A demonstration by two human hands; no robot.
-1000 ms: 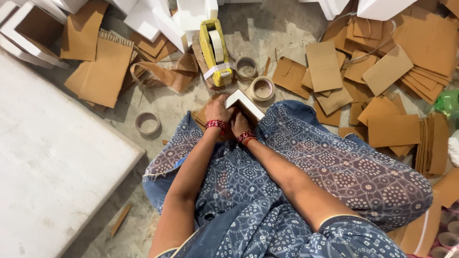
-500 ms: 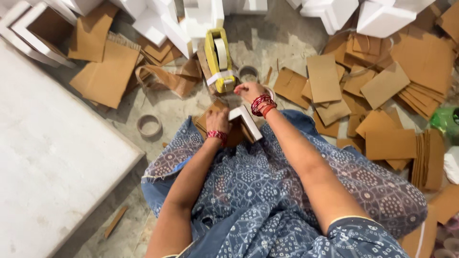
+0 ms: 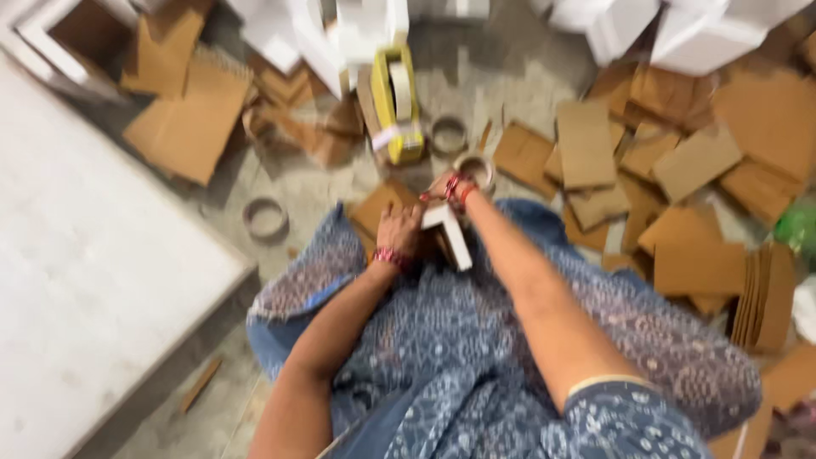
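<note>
Right hand [image 3: 449, 183] has reached to tape roll [image 3: 476, 168].

cardboard pieces [image 3: 586, 153] crowding right, tape dispenser [image 3: 398, 106] ahead
</note>
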